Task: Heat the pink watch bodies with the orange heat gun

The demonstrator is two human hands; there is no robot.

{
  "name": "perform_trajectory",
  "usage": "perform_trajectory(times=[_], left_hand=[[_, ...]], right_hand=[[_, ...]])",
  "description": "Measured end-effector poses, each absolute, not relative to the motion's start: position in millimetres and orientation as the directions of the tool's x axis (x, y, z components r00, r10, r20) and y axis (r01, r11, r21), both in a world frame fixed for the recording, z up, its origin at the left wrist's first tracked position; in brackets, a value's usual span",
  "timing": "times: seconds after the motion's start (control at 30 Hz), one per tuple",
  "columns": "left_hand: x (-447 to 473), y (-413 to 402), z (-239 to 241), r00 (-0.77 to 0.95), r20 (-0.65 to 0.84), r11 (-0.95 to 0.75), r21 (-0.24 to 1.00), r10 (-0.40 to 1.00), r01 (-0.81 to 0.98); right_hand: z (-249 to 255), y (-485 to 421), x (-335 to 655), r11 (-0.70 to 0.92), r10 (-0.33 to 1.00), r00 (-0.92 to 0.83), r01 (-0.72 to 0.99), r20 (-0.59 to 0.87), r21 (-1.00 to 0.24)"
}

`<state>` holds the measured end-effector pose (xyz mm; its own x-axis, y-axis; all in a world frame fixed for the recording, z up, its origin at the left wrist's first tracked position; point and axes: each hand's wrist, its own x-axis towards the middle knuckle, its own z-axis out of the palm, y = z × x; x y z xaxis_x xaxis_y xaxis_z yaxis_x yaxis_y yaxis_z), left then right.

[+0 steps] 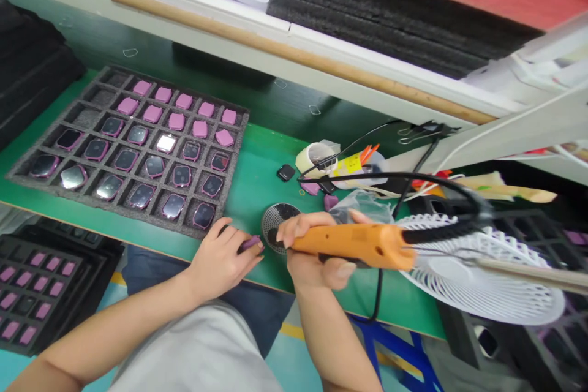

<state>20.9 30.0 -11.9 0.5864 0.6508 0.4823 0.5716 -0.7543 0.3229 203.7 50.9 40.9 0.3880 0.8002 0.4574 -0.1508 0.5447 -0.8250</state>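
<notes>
My left hand is closed at the table's front edge, its fingers on a small purple watch case, partly hidden. My right hand wraps round an orange corded power tool lying nearly level, its dark front end pointing left. Under that end sits a round grey perforated disc, partly covered by the tool and fingers. Left of both hands is a black foam tray with square cells. Its front rows hold dark-screened watches; the back rows hold purple pieces, and a few back-left cells are bare.
A white fan grille stands close right of the tool. Tape roll, black cable, plastic bag and a small black piece lie behind. A shelf overhangs the green table. More trays sit lower left.
</notes>
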Motion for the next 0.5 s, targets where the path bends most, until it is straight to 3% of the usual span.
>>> perform_trajectory(times=[0.17,0.5], left_hand=[[18.0,30.0,-7.6,0.667,0.39,-0.773,0.331,0.634,0.541],[19.1,29.1,-8.1,0.675,0.384,-0.777,0.34,0.629,0.531]], right_hand=[[44.4,66.7,215.7,0.582,0.663,0.585,-0.012,0.467,-0.813],[30.8,71.0,213.2,0.545,0.69,0.565,0.006,0.453,-0.839]])
